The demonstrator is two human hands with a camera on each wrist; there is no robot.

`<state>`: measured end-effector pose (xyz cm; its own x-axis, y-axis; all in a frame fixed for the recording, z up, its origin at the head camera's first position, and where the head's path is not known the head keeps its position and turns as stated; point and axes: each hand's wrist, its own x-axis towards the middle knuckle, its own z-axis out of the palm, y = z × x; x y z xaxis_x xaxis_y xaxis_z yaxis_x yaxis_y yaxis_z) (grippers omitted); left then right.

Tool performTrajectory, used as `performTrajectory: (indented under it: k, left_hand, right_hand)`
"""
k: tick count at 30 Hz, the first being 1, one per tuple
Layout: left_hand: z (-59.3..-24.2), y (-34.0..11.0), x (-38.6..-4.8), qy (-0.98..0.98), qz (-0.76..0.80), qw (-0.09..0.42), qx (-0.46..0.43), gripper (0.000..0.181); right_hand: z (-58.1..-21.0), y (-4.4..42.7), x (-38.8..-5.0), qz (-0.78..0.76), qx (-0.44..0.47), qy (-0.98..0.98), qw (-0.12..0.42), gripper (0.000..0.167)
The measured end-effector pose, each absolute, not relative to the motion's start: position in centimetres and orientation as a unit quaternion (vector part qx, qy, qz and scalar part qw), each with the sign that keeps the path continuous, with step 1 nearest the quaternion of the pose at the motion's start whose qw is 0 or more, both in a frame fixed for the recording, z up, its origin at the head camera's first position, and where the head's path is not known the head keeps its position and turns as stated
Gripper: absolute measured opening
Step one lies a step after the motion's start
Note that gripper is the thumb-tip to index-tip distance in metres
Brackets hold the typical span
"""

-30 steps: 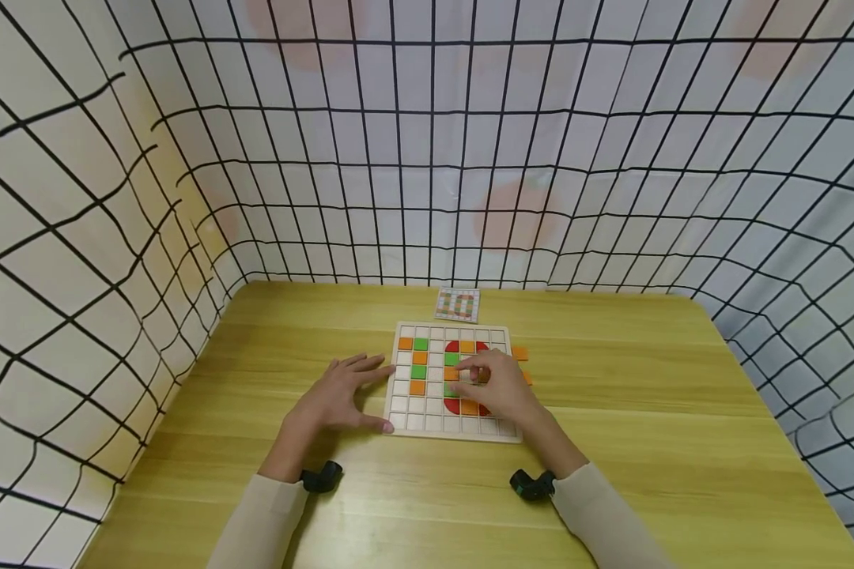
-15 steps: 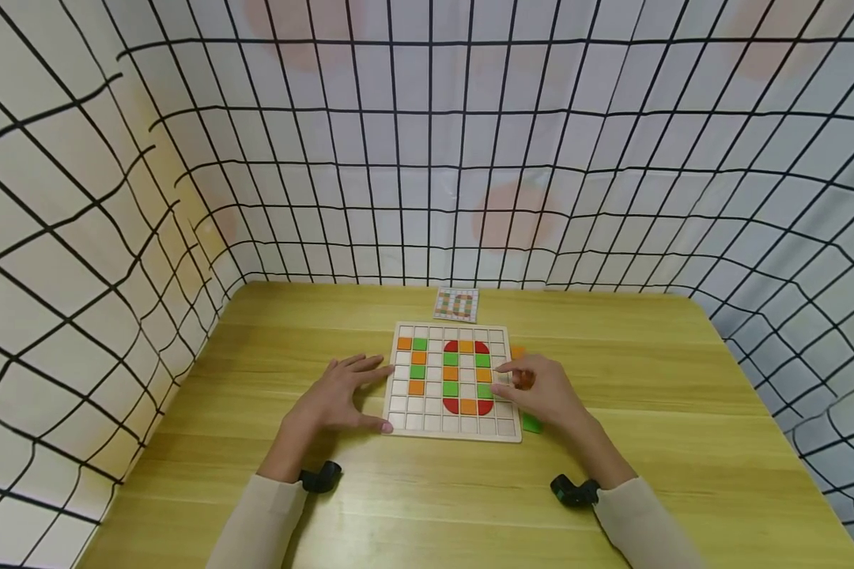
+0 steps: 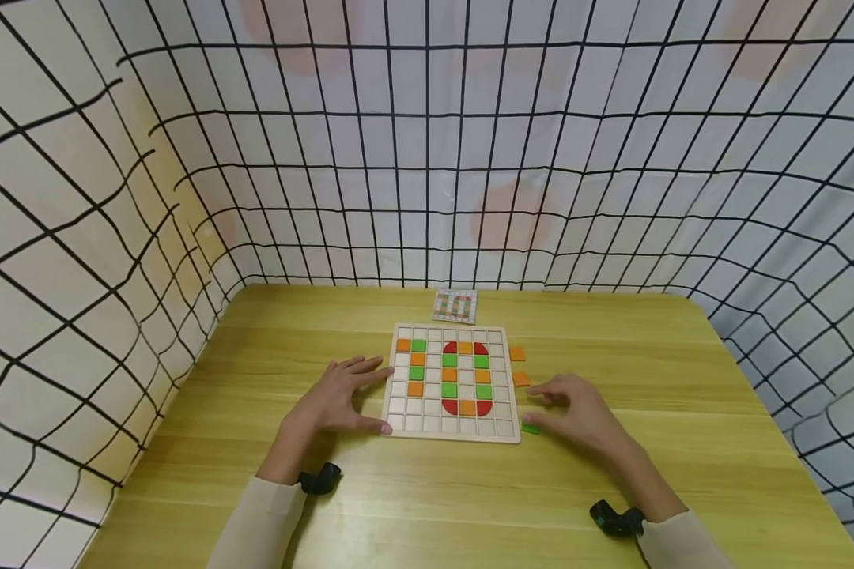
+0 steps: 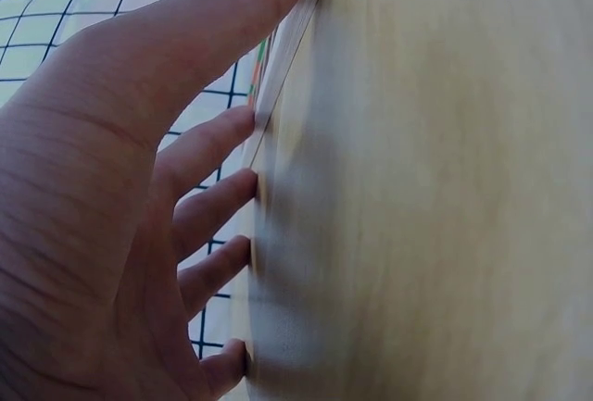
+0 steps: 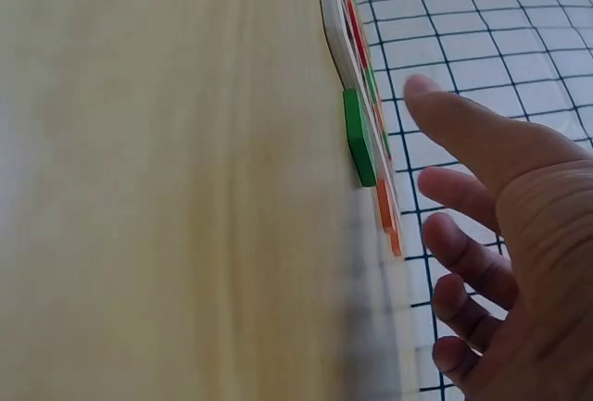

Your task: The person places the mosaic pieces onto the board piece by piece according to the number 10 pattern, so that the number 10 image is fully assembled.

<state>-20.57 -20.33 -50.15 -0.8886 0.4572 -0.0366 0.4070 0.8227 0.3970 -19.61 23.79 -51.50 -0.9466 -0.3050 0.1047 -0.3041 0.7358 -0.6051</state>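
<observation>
A pale wooden grid board (image 3: 451, 437) lies on the table, with orange and green square tiles set in a zigzag at its left. Toward its right, orange and green tiles with red rounded corners form an upright oval ring (image 3: 466, 408). My left hand (image 3: 336, 399) stays at the board's left edge, fingers spread, with the thumb and a fingertip touching it. Right of the board my right hand (image 3: 576, 412) hovers, thumb apart from the fingers, holding nothing. Its thumb is just above a loose green tile (image 3: 530, 429), also seen as a green piece (image 5: 358, 139) in the right wrist view.
Two loose orange tiles, one upper (image 3: 516, 354) and one lower (image 3: 520, 378), lie along the board's right edge. A small printed pattern card (image 3: 455, 306) lies behind the board. Black wire mesh (image 3: 430, 190) stands around the table's back and sides.
My right hand has moved right, from over the oval ring to beside the board, uncovering the ring's right column and the loose tiles. The left hand has stayed put.
</observation>
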Motion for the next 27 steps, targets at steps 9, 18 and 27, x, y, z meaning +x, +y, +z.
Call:
performTrajectory:
  k: [9,18,27]
  left_hand:
    - [-50.1,-20.4,-20.5,0.952,0.193,0.065,0.227,0.100]
    - [-50.1,-20.2,-20.4,0.952,0.196,0.064,0.227,0.100]
    - [-50.1,-20.3,-20.4,0.951,0.198,0.063,0.229,0.100]
  right_hand:
    - [-52.2,25.2,-18.8,-0.318,-0.188,0.929,0.019,0.056]
    - [-52.7,25.8,-18.5,-0.322,-0.209,0.923,0.002,0.035]
    - [-53.0,26.0,-18.7,-0.318,-0.228,0.920,-0.010,0.035]
